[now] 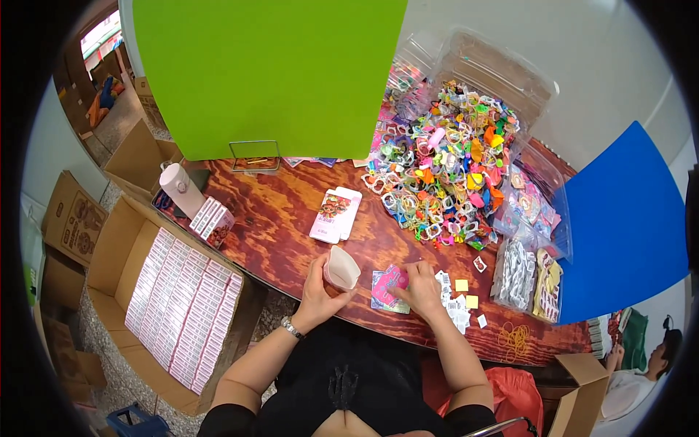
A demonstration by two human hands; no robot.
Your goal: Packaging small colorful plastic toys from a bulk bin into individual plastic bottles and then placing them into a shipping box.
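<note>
My left hand [320, 295] is wrapped round a small open carton [342, 268], its mouth facing up and its white inside showing. My right hand [424, 291] is closed at the right edge of a pink card [392, 282], thumb and fingers pinching it just above the table. Under the pink card lie other coloured cards, partly covered. Beyond my left hand, a flat printed carton [336, 215] rests on the wood-patterned table [269, 218]. White label slips [455, 309] and yellow squares [461, 285] lie right beside my right hand.
A heap of small colourful plastic toys [451, 160] spills from a clear bin [502, 62]. Clear trays of packets [518, 269] stand at right, near rubber bands [514, 337]. At left, a cardboard box [109, 291] holds rows of packed cartons. Another person [641, 371] sits far right.
</note>
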